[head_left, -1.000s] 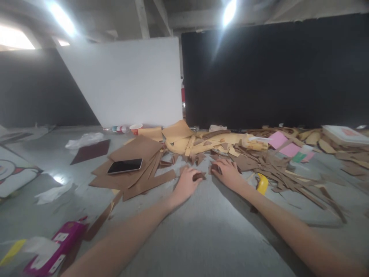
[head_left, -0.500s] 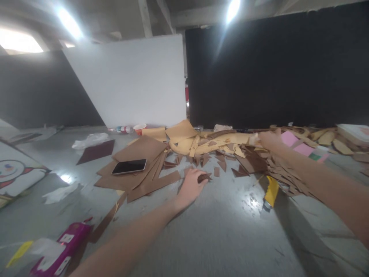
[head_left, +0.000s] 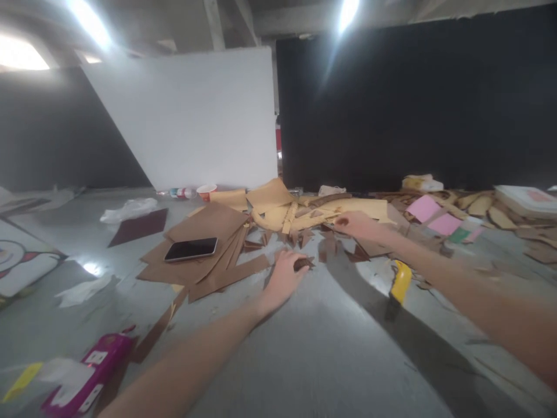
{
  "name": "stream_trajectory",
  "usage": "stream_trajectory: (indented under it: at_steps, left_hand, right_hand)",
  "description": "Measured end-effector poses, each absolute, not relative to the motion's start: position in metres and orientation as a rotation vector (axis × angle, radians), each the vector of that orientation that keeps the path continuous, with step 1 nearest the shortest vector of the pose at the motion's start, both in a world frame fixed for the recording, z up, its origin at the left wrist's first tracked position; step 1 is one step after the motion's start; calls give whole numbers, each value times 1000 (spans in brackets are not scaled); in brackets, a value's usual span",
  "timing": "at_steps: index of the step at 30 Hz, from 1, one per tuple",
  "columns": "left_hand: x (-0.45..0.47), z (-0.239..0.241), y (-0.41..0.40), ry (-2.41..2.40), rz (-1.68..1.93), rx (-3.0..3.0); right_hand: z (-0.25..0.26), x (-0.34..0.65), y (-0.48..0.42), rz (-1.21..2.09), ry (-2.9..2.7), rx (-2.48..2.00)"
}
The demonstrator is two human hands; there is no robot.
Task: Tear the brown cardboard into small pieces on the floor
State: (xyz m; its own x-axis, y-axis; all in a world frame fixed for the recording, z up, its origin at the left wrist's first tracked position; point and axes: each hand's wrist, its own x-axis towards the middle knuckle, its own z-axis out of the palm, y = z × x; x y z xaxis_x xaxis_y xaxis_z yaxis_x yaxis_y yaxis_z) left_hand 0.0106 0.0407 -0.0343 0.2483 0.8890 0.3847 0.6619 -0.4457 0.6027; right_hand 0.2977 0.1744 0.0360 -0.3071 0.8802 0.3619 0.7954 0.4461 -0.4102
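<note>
My left hand [head_left: 284, 274] rests low over the grey table, its fingers curled around small dark brown leather-like pieces [head_left: 303, 264]. To the right of it and farther back, my right hand [head_left: 360, 225] hovers with bent fingers above the scattered brown scraps. Whatever lies between its fingertips is too small to make out. Several pointed brown offcuts [head_left: 298, 237] lie just beyond my left hand. A yellow-handled tool, seemingly a cutter [head_left: 401, 281], lies below my right forearm. Behind both hands spreads a heap of tan strips and sheets [head_left: 274, 217].
A phone [head_left: 191, 249] lies on stacked brown sheets [head_left: 209, 223] to the left. Nearer me is a magenta device [head_left: 93, 371]. Pink pieces [head_left: 444, 223] and a white box [head_left: 524, 200] sit at right. A paper cup [head_left: 206, 192] stands near the white panel [head_left: 209, 116].
My right hand has moved left from the heap at right to above the brown scraps near my left hand. My left hand stays nearly in place, still around the brown pieces.
</note>
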Motion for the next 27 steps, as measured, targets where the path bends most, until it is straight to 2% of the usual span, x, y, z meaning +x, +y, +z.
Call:
stream_trajectory:
  at_steps: [3,5,7,11,16,27]
  left_hand:
    - [12,-29,40,1423,1011,2201]
    - [12,-25,39,1417,1021,2186]
    - [13,-22,37,1399,1028,2158]
    - [13,-18,33,1252,1051,2064]
    - [14,-14,27,1174,1107,1997]
    - [11,-26,33,1134,1225,1796]
  right_hand:
    - [-6,257,126,119,-2374,-1301]
    - [-24,240,100,37,-2280,-1369]
    - [-33,231,82,94,-2145,-1389]
    - [-36,225,60,437,-2029,-1119]
    - [-30,226,44,532,-1858,-1042]
    - [-30,228,43,566,-1861,-967]
